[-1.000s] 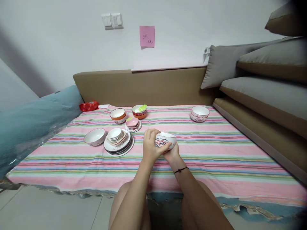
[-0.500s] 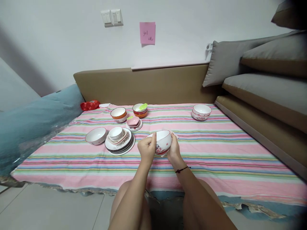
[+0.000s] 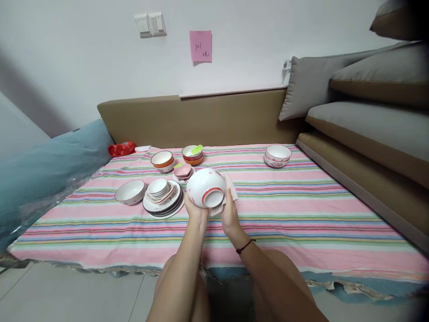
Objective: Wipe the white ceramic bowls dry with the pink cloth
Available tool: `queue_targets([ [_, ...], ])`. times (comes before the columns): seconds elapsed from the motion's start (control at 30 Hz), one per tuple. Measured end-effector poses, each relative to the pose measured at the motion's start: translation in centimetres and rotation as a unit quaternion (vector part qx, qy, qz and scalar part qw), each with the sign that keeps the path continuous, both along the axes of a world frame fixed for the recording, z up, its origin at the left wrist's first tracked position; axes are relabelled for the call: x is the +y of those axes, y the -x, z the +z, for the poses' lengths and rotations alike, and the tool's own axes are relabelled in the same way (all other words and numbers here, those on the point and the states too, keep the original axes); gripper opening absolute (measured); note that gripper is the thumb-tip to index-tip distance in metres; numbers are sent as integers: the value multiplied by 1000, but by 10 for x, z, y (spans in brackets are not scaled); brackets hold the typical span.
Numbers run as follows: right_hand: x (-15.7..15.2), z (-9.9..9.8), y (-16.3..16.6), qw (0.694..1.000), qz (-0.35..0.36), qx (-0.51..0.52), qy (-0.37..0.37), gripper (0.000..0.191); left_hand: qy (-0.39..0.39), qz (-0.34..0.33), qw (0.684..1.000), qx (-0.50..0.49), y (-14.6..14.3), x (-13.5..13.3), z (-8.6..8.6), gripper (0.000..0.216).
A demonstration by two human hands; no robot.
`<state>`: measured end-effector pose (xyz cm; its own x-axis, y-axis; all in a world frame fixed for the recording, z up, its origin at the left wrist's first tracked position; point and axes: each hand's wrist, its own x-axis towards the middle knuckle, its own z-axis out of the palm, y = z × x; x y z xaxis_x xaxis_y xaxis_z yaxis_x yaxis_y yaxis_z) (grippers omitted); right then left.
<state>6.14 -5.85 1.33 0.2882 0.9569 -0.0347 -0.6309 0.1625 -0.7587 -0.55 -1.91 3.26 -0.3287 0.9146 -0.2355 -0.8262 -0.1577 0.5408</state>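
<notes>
We hold a white bowl [image 3: 205,187] tipped over, so that its red-ringed foot faces us and its rim points away; it is raised above the near middle of the striped cloth [image 3: 301,210]. The left hand [image 3: 193,209] cups the bowl from the lower left, fingers curled closed round its side. The right hand [image 3: 229,213] closes on the bowl's right side, and a pale pink rag [image 3: 230,190] is pressed between those fingers and the bowl wall (how much of the rag lies behind the bowl we cannot tell). A dark cord sits on the right wrist.

Just left of the bowl stands a stack of plates [image 3: 163,203] with small white dishes [image 3: 158,187] nested on top. Further left lies a single white bowl with a dark rim [image 3: 130,191]. Beyond these, toward the far edge, we see a pink dish on a saucer [image 3: 182,171], an orange bowl [image 3: 162,160] and a stacked bowl set carrying a green item [image 3: 192,154]. Two stacked patterned bowls [image 3: 277,155] sit well apart at the far right. A red bag [image 3: 121,148] lies at the far left corner. On the wall hangs a pink note [image 3: 200,45], beside a switch plate [image 3: 149,24].
</notes>
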Motion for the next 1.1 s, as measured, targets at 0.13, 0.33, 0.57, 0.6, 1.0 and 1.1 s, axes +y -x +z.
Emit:
queue_targets([
  [0.13, 4, 4, -7, 999, -7, 28, -21, 54, -2, -22, 999, 32, 1, 1, 4, 23],
  [0.33, -6, 28, -39, 956, -66, -230, -167, 37, 49, -30, 984, 166, 3, -7, 6, 23],
  [0.57, -12, 32, -47, 854, -45, -451, -255, 36, 85, -34, 967, 237, 1, -15, 8, 27],
  [0.6, -11, 32, -45, 868, -52, -430, -243, 35, 79, -30, 971, 222, 1, -14, 8, 26],
  [1.0, -2, 8, -5, 996, 25, 62, 58, 42, 44, 22, 997, 55, -1, -7, 1, 18],
  [1.1, 0, 11, -8, 991, 31, 115, 59, 39, 53, 22, 994, 89, -8, -10, 0, 23],
])
